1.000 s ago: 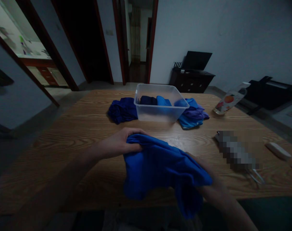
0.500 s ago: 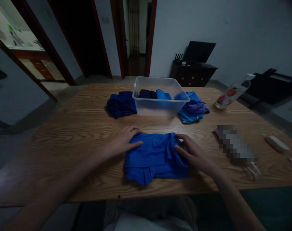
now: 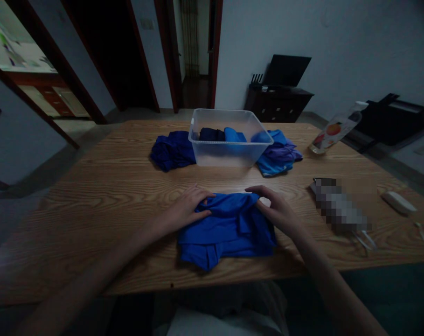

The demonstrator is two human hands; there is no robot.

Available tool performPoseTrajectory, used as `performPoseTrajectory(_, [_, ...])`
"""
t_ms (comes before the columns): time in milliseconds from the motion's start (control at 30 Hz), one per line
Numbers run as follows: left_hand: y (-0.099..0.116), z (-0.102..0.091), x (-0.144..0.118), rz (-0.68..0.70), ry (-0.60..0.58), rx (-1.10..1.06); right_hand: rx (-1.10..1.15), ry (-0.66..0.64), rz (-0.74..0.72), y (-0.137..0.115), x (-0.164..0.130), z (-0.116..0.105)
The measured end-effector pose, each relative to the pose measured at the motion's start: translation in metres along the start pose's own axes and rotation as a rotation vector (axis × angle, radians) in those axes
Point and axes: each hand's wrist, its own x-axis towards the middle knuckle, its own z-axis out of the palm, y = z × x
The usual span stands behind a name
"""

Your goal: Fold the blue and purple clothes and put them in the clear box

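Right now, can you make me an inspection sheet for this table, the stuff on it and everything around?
Surface: wood-grain table, small dark spot near its front edge.
Things at hand: blue cloth folded, creased; clear bin beyond it, with cloths inside; dark blue bundle left of the bin, blue-and-purple bundle right.
Clutter: bottle, pixelated item and white object, all at right.
Hands: left hand and right hand touch opposite sides of the blue cloth; grip unclear.
Cables: thin pale strip at right; can't tell if it's one.
Surroundings: black screen on dark cabinet; doorways.
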Motion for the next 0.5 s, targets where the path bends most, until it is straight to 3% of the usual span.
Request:
performPoseTrajectory(100, [-0.004, -0.012, 0.003, -0.033, -0.065, -0.092, 0.251, -0.069, 0.086, -0.016, 0.005, -0.005])
performPoseTrajectory(200, [-0.006, -0.021, 0.004, -0.072, -0.078, -0.184, 0.359, -0.075, 0.165, -0.029, 0.01, -0.006])
performPoseTrajectory(333, [-0.008, -0.022, 0.004, -0.146, -0.077, -0.22, 0.287, -0.092, 0.123, -0.023, 0.019, -0.005])
performPoseTrajectory(500, [-0.01, -0.017, 0.006, -0.182, -0.072, -0.036, 0.152, -0.139, 0.166, 0.003, 0.013, -0.003])
